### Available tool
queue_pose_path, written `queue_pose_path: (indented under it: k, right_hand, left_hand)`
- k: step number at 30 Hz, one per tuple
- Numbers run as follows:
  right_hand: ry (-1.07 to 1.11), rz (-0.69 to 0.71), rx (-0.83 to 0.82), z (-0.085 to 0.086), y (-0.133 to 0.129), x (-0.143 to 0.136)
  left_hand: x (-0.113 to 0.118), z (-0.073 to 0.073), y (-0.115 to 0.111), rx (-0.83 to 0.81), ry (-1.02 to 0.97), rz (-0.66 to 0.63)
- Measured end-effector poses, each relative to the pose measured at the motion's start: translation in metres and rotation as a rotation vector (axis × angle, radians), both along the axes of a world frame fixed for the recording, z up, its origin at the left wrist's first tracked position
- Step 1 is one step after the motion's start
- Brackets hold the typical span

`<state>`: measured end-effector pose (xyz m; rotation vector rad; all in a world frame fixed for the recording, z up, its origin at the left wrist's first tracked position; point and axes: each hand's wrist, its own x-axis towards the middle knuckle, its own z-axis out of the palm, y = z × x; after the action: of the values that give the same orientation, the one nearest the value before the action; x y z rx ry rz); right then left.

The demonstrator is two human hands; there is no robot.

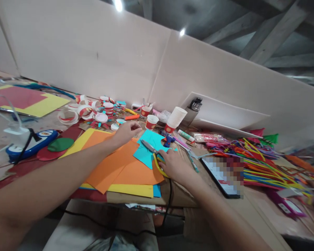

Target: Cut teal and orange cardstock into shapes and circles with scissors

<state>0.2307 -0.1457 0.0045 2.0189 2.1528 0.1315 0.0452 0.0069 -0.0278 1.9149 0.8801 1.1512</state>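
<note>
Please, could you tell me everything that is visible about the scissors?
The scissors have grey, metal-looking blades and yellow, plastic-looking handles. The right hand holds them by the handles, partly hiding these. The blades look closed, tips pointing forward and left, over the turquoise paper; whether they touch it, I cannot tell.

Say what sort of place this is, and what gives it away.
Likely a craft workspace: colored paper sheets, a stack of paper cups, and a heap of colorful strips, plus scissors in the right hand.
</note>
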Motion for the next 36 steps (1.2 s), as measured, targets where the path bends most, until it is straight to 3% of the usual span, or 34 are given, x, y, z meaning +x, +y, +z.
queue_pose_path:
  k: [5,9,16,21,29,32,36]
  right_hand:
    - [0.195,-0.025,0.131,-0.014,0.006,0.011]
    - [0.485,-0.078,0.248,-0.011,0.012,0.024]
    - [0.832,-0.180,0.410,-0.016,0.026,0.041]
    - [0.646,-0.189,0.450,-0.030,0.030,0.047]
    - [0.301,-0.167,0.449,-0.042,0.033,0.052]
    - [0.275,-0.063,0.491,-0.040,0.033,0.047]
    - [0.376,0.214,0.536,-0.028,0.039,0.024]
  left_hand:
    - [0.002,0.003,-0.006,-0.075,0.237,-0.141]
    - [0.001,0.003,-0.006,-0.182,0.296,-0.131]
    - [0.004,-0.007,-0.005,0.151,0.616,-0.184]
    - [0.006,-0.004,-0.013,0.270,0.781,-0.238]
    - [-0.002,-0.003,0.001,0.170,0.696,-0.264]
    - [-0.012,0.002,0.012,0.176,0.734,-0.362]
    - [-0.030,0.015,0.022,0.159,0.911,-0.401]
